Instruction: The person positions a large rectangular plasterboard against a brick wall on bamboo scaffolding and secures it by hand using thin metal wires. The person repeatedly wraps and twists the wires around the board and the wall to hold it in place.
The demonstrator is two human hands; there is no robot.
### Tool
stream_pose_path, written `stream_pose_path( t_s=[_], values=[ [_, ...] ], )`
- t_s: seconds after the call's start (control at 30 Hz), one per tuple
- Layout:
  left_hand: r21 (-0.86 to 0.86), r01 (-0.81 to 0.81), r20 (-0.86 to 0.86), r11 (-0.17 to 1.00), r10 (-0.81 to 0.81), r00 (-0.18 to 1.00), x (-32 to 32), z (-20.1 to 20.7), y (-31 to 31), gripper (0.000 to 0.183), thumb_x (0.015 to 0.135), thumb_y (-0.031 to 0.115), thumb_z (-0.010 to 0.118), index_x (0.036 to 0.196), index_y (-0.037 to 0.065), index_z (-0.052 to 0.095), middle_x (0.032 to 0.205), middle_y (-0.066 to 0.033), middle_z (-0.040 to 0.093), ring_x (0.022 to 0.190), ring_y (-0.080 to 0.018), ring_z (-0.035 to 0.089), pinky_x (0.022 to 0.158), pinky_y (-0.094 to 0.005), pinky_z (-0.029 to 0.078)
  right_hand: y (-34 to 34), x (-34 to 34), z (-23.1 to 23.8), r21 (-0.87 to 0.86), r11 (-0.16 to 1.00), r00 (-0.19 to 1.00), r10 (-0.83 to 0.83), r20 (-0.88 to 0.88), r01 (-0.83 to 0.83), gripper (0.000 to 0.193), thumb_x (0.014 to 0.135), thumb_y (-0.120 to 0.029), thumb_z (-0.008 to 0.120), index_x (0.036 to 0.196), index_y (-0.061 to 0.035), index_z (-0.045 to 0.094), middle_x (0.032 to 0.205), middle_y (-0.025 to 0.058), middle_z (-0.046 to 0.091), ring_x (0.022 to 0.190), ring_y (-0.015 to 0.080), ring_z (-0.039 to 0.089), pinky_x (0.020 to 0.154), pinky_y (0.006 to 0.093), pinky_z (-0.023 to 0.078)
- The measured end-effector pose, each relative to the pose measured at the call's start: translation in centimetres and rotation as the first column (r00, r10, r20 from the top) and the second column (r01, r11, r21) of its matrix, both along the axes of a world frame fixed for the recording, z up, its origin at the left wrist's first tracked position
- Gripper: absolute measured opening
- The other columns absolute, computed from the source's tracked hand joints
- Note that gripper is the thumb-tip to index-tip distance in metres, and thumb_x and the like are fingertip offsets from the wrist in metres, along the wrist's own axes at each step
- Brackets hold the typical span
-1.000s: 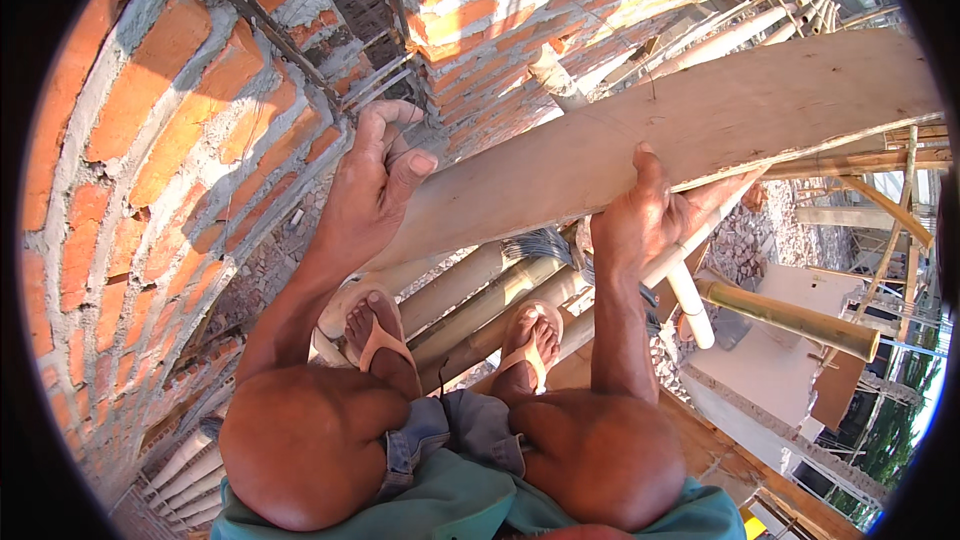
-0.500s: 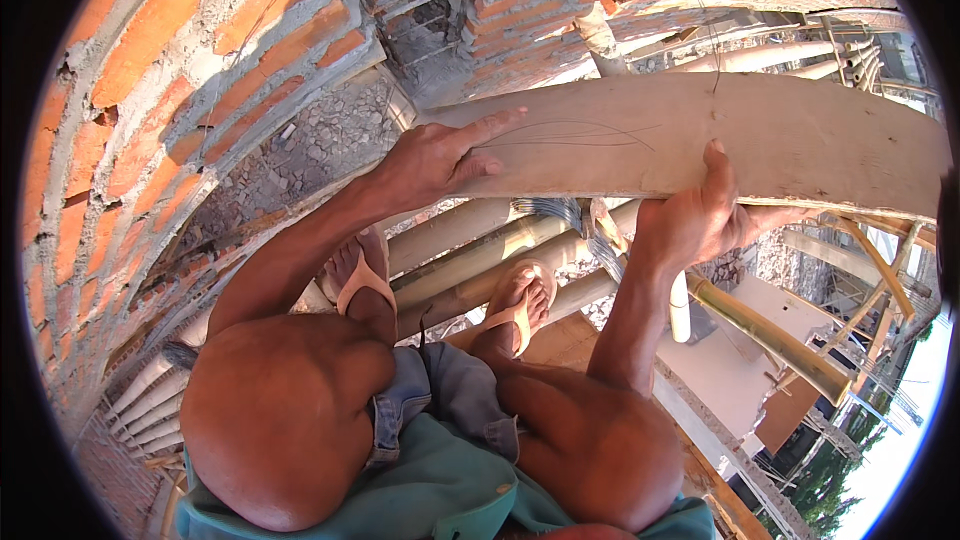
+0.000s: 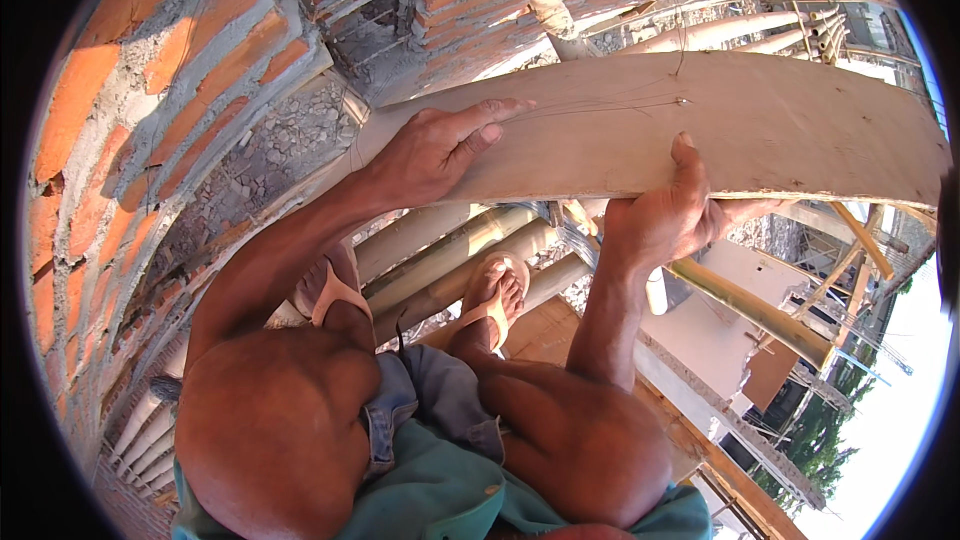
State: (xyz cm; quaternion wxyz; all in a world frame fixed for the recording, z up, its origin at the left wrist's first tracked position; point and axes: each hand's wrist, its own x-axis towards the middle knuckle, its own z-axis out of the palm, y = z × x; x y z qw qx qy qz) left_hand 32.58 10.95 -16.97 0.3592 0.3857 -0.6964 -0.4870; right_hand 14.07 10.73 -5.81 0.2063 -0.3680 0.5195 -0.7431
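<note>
A long wooden plank lies crosswise in front of my knees. My right hand grips its near edge, thumb on the upper face and fingers underneath. My left hand rests over the plank's left part, index finger stretched along the face and thumb bent close to it. A thin dark string runs from these fingertips to a small shiny spot, perhaps a nail, in the plank. How the fingers hold the string is partly hidden.
Bamboo poles lie under my sandalled feet. A rough brick wall rises on the left, another brick wall beyond. Rubble lies below. A bamboo pole and timber framing extend on the right, above a drop.
The string, loosely looped before, now runs straighter from my left fingers to the shiny spot. My right hand still grips the plank. The whole view has shifted slightly.
</note>
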Motion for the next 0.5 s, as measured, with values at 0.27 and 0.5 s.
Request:
stream_pose_path(
  t_s=[0.27,0.5],
  values=[
    [-0.006,-0.042,0.141,0.999,0.042,0.989,-1.6,1.5,0.1,0.046,0.092,-0.004,0.052,0.136,0.002,0.062,0.106,-0.0239,0.069,0.098,-0.037,0.069,0.086,-0.0427,0.054,0.0,-1.7,-0.9,0.066,0.998,0.994,-0.005,-0.111,0.012,0.11,0.077,0.001,0.065,0.166,-0.0218,0.004,0.144,0.0141,0.048,0.124,0.0296,0.056,0.102,0.0456,0.055],
    [-0.136,0.095,0.234,0.986,-0.061,0.97,-2.1,2.1,-1.3,0.037,0.098,0.01,0.057,0.134,0.006,0.064,0.1,-0.022,0.071,0.09,-0.0414,0.068,0.081,-0.0476,0.054,0.1,-1.9,-0.9,0.096,0.994,0.983,-0.037,-0.179,0.055,0.11,0.076,-0.006,0.067,0.166,-0.0087,0.003,0.161,0.0163,0.024,0.14,0.0289,0.038,0.114,0.0428,0.035]
  ],
)
